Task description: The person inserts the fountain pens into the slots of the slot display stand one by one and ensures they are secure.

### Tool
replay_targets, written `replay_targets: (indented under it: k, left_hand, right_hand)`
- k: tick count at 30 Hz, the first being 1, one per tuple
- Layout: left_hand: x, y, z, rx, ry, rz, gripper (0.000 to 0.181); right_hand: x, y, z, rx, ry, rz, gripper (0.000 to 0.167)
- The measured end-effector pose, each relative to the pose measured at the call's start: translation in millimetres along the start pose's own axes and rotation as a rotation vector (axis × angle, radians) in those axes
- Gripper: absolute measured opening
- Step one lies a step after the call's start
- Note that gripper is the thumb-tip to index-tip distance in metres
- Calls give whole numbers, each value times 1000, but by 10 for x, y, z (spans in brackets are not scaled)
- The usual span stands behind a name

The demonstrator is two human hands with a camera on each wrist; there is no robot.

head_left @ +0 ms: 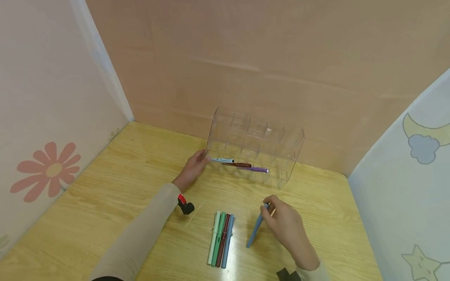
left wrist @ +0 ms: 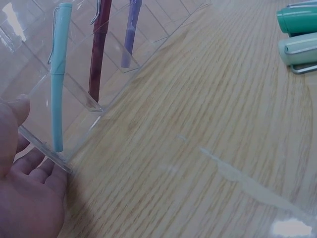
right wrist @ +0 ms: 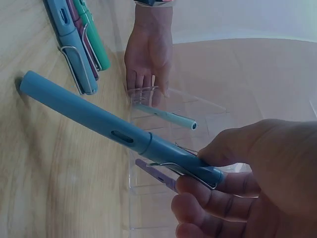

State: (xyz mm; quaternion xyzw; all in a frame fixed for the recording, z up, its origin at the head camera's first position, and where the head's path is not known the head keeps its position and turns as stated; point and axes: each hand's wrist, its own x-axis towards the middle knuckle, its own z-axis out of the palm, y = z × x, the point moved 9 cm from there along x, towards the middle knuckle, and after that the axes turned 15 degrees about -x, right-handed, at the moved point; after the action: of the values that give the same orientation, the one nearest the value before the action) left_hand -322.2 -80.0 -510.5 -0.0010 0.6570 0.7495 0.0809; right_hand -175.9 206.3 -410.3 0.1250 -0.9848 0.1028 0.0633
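In the head view, a clear acrylic pen rack [head_left: 258, 132] with rows of compartments stands at the back of the table. My left hand [head_left: 194, 166] grips its lower left edge, thumb in front and fingers behind. Along the bottom row lean a light blue pen [left wrist: 58, 74], a dark red pen [left wrist: 99, 49] and a purple pen [head_left: 258, 169]. My right hand [head_left: 284, 222] pinches a blue pen [right wrist: 99, 119] by its cap end, between thumb and fingers. That pen slants, its other end down at the tabletop.
Several pens lie side by side left of the right hand: a pale green pen [head_left: 214, 238], a green pen [head_left: 218, 239], a maroon pen [head_left: 223, 240] and a blue-grey pen [head_left: 228, 241]. A brown wall [head_left: 263, 58] rises behind the rack on the wooden table [head_left: 140, 164].
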Motion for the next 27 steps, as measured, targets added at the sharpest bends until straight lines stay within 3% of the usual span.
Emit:
replay_targets:
  k: [17, 27]
  left_hand:
    - [7, 3, 6, 2, 0, 0, 63]
    - [32, 0, 3, 14, 1, 2, 64]
  right_hand:
    - [28, 164, -253, -40, 107, -3, 19]
    - [67, 255, -441, -10, 163, 30, 18]
